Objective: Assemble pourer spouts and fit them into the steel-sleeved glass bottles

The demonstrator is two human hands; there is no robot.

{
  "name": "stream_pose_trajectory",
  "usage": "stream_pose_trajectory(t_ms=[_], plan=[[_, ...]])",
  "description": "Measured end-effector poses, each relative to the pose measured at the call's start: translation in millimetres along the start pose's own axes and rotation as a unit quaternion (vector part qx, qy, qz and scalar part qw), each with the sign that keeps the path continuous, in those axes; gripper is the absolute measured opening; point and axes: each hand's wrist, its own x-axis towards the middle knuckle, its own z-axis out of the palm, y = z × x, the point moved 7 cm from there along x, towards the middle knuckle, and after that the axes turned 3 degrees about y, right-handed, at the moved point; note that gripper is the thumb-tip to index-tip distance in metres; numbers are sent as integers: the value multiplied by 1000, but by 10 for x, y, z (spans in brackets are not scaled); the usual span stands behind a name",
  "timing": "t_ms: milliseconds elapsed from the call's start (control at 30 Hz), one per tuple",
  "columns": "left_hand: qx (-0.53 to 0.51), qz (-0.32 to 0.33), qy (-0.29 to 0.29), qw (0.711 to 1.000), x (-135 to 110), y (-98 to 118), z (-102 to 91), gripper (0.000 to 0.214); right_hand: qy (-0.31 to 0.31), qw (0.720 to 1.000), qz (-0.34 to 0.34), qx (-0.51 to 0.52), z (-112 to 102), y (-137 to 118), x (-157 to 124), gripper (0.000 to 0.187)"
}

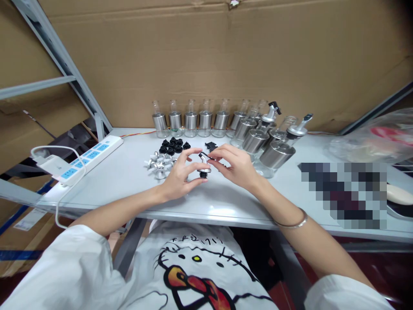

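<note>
Between my hands, above the front middle of the table, is a bottle pourer [204, 170] with a silver top and a black ribbed stopper. My left hand [182, 174] grips it from the left, thumb and fingers closed about it. The fingertips of my right hand [234, 164] pinch a small black flap [204, 155] at the spout's tip. Just left of my left hand lies a heap of silver pourer tops [160, 165]. Behind that heap sit several black ribbed stoppers [171, 147]. Small black pieces [211, 146] lie beyond my right hand, partly hidden by it.
Several glass bottles with steel sleeves [191, 119] stand along the back. At the right, a bottle with a fitted pourer [278, 154] stands nearest. A white power strip [92, 159] lies at left. A plastic bag [371, 133] and a blurred-out patch [348, 196] are at right.
</note>
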Motion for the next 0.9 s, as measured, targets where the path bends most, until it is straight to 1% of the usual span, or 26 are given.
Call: stream_pose_trajectory(t_ms=[167, 333, 400, 533, 600, 700, 900], plan=[[-12, 9, 19, 1000, 3, 7, -29, 29, 13, 1000, 2, 1, -28, -29, 19, 4], [-19, 11, 29, 999, 2, 12, -51, 31, -5, 1000, 12, 0, -30, -38, 26, 9], [-18, 9, 28, 999, -2, 12, -52, 30, -24, 1000, 11, 0, -13, -32, 17, 16], [-12, 14, 26, 999, -17, 16, -47, 28, -80, 997, 8, 12, 64, -16, -14, 44], [-8, 16, 22, 1000, -25, 16, -41, 26, -107, 994, 17, 6, 108, -1, -28, 52], [-8, 13, 11, 1000, -33, 16, -25, 25, -134, 991, 24, -9, 145, -1, -37, 51], [-26, 22, 0, 999, -55, 34, 4, 28, -147, 988, 40, 11, 137, -20, -29, 45]])
